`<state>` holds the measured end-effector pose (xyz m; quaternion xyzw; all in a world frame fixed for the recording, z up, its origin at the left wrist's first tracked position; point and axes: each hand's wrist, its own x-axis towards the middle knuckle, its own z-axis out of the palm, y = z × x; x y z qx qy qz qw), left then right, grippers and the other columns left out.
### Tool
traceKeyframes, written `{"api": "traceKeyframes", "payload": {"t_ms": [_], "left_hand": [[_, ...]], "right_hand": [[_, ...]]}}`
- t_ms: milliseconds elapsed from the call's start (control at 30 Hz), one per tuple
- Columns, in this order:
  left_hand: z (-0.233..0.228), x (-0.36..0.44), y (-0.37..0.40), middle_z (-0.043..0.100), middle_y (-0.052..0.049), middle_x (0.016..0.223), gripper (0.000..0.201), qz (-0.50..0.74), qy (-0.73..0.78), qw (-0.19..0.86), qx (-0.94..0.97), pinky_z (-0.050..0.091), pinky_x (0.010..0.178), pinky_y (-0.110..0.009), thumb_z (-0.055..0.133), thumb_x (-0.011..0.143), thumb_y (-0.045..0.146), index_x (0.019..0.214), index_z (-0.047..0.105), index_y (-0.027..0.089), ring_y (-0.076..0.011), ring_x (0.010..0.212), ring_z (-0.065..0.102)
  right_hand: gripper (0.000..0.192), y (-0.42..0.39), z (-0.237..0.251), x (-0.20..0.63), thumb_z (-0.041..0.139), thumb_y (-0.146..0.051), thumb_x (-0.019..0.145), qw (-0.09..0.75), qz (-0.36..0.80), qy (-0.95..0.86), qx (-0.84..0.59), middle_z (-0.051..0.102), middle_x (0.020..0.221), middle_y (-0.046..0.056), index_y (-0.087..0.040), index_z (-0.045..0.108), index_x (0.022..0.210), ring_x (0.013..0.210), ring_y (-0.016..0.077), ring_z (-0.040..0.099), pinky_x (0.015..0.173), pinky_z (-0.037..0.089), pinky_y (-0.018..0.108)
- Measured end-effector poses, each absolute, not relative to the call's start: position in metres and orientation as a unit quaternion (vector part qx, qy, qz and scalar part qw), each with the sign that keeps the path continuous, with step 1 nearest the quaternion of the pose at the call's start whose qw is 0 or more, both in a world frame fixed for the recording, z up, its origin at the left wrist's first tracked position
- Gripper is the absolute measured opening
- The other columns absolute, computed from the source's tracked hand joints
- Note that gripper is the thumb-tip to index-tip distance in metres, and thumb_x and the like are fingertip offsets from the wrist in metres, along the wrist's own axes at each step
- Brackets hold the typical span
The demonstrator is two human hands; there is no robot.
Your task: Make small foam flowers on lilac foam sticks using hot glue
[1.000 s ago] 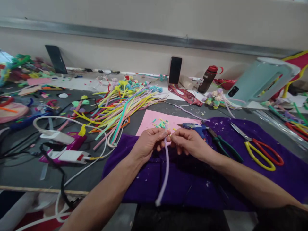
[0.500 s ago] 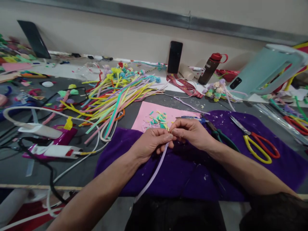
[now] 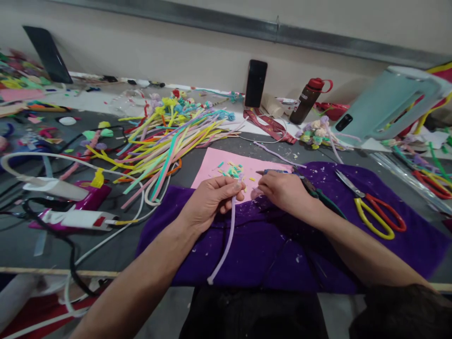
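One lilac stem (image 3: 230, 234): we held it in our left hand (image 3: 214, 197), thumb and fingers closed near its upper end, its free length hanging over the purple cloth (image 3: 268, 240). Right hand (image 3: 287, 190): fingers curled, just beside the blue tool (image 3: 262, 172); we could not tell whether it gripped anything. Pink sheet (image 3: 212, 162): strewn with small coloured scraps (image 3: 231, 170). Cloth, right side: we counted pliers (image 3: 328, 203) and scissors (image 3: 361, 194). Tabletop (image 3: 113, 261), left: heaped coloured stems (image 3: 176, 146).

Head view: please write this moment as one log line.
left hand: holds lilac stem | right hand: near glue gun, grip unclear | scissors: on purple cloth
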<state>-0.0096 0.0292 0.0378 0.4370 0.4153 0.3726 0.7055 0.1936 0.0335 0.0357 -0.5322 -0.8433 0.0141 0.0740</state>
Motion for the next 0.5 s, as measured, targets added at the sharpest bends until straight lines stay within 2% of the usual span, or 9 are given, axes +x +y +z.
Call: {"api": "traceKeyframes", "payload": {"t_ms": [100,300,400,500], "left_hand": [[0.035,-0.008,0.028,0.061,0.001,0.06,0.018,0.367,0.412,0.708,0.44,0.025,0.033,-0.014,0.067,0.069,0.031,0.074,0.065,0.014,-0.0014,0.038,0.04],[0.035,-0.008,0.026,0.062,0.001,0.062,0.016,0.352,0.409,0.712,0.45,0.026,0.035,-0.014,0.067,0.07,0.031,0.072,0.065,0.014,-0.0012,0.04,0.041],[0.035,-0.008,0.027,0.062,0.0,0.063,0.017,0.358,0.416,0.704,0.45,0.026,0.036,-0.013,0.067,0.069,0.031,0.071,0.065,0.014,-0.0012,0.042,0.042],[0.033,-0.008,0.028,0.062,0.001,0.063,0.019,0.348,0.418,0.707,0.453,0.023,0.034,-0.013,0.066,0.07,0.033,0.073,0.065,0.014,-0.0005,0.04,0.04]], "right_hand": [[0.025,0.033,0.022,0.183,0.041,-0.021,0.086,0.005,-0.04,-0.848,-0.529,0.063,0.085,0.012,-0.012,0.064,0.084,0.069,0.0184,0.058,0.052,0.032,0.025],[0.021,0.036,0.015,0.177,0.041,-0.014,0.081,0.004,-0.039,-0.864,-0.501,0.061,0.088,0.013,-0.009,0.06,0.088,0.069,0.0187,0.057,0.048,0.027,0.025],[0.017,0.037,0.021,0.182,0.042,-0.015,0.082,0.086,0.03,-0.853,-0.514,0.061,0.083,0.011,-0.01,0.058,0.086,0.066,0.0154,0.054,0.051,0.03,0.024],[0.012,0.033,0.033,0.187,0.042,-0.018,0.084,0.232,0.198,-0.814,-0.495,0.055,0.068,0.001,-0.015,0.054,0.081,0.058,0.0104,0.049,0.054,0.034,0.021]]}}
